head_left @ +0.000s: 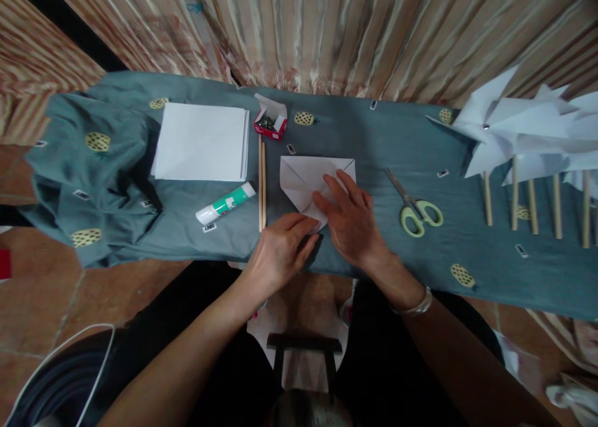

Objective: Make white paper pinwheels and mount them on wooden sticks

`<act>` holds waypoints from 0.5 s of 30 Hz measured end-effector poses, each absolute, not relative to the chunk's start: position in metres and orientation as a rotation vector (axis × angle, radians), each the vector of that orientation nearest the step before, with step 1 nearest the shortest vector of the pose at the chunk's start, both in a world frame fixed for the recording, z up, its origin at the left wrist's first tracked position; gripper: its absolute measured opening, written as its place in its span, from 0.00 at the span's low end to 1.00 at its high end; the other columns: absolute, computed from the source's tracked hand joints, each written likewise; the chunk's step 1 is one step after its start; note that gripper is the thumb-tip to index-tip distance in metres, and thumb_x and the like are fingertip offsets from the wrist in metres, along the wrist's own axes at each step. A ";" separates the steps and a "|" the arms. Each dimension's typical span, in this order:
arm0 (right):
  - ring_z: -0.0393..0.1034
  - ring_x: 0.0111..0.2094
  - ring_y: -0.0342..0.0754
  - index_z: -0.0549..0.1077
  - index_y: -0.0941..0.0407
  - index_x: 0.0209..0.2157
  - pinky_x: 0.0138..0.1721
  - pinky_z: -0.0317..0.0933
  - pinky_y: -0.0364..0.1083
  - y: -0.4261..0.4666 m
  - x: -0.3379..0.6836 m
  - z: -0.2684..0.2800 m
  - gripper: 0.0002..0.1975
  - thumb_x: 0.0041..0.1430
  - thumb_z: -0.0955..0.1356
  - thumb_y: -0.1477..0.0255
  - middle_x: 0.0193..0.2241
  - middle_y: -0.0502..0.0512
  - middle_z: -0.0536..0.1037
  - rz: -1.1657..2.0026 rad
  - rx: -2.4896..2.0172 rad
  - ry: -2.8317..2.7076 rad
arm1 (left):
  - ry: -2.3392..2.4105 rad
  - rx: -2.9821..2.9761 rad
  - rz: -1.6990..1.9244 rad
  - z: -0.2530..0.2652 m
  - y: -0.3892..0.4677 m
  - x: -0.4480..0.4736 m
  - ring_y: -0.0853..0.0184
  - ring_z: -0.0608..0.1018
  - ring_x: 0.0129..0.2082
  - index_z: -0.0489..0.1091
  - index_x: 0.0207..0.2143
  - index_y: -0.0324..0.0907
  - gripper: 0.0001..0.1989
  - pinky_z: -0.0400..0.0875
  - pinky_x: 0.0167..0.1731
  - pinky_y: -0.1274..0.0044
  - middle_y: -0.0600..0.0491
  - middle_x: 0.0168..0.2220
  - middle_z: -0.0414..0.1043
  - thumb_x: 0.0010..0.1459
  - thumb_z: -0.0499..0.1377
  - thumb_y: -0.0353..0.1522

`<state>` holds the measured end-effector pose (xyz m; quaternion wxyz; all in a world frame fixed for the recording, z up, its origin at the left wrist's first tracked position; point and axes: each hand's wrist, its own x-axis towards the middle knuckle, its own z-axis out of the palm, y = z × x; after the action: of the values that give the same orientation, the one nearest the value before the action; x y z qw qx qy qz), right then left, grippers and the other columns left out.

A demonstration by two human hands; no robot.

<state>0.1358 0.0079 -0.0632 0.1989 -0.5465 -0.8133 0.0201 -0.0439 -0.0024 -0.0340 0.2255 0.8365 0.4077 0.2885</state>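
1. Pins or tacks, small, dark and metallic, fill the little red-and-white cardboard box (270, 123) that we see standing with its lid flipped open at the far edge of the surface (355, 134), which is draped in grey-green cloth printed with yellow pineapples.
2. Writing on the green-and-white glue stick (226, 203) and on the small labels of the cloth is too blurred for us to read.
3. Our left hand (279, 249) lies palm down, its grip pinching the near corner of the white folded sheet of paper (314, 178). Our right hand (351, 220) lies flat on the sheet, fingers spread and pressing; a metal watch sits on that wrist.
4. The sheet lies mid-surface, between the two thin wooden sticks (262, 182) and the pale green-handled scissors (415, 208).
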 end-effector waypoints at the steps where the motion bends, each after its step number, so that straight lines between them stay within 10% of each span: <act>1: 0.51 0.68 0.62 0.72 0.50 0.54 0.58 0.58 0.63 0.008 0.135 -0.063 0.20 0.64 0.60 0.79 0.64 0.59 0.65 0.070 -1.519 -2.267 | 1.121 2.312 0.798 -0.033 -0.003 -0.045 0.63 0.81 0.39 0.74 0.43 0.36 0.09 0.78 0.40 0.74 0.45 0.40 0.78 0.64 0.56 0.29; 15: 0.56 0.67 0.57 0.60 0.55 0.65 0.65 0.54 0.64 0.031 0.182 -0.059 0.26 0.66 0.59 0.74 0.65 0.63 0.64 0.249 -1.497 -1.986 | 1.148 2.475 0.634 -0.035 -0.007 -0.039 0.59 0.77 0.41 0.69 0.51 0.36 0.14 0.77 0.42 0.66 0.44 0.42 0.76 0.62 0.58 0.27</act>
<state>0.1823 0.0306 -0.0587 0.3156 -0.5684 -0.7539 0.0947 -0.0393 -0.0067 -0.0345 0.1696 0.8708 0.4039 0.2229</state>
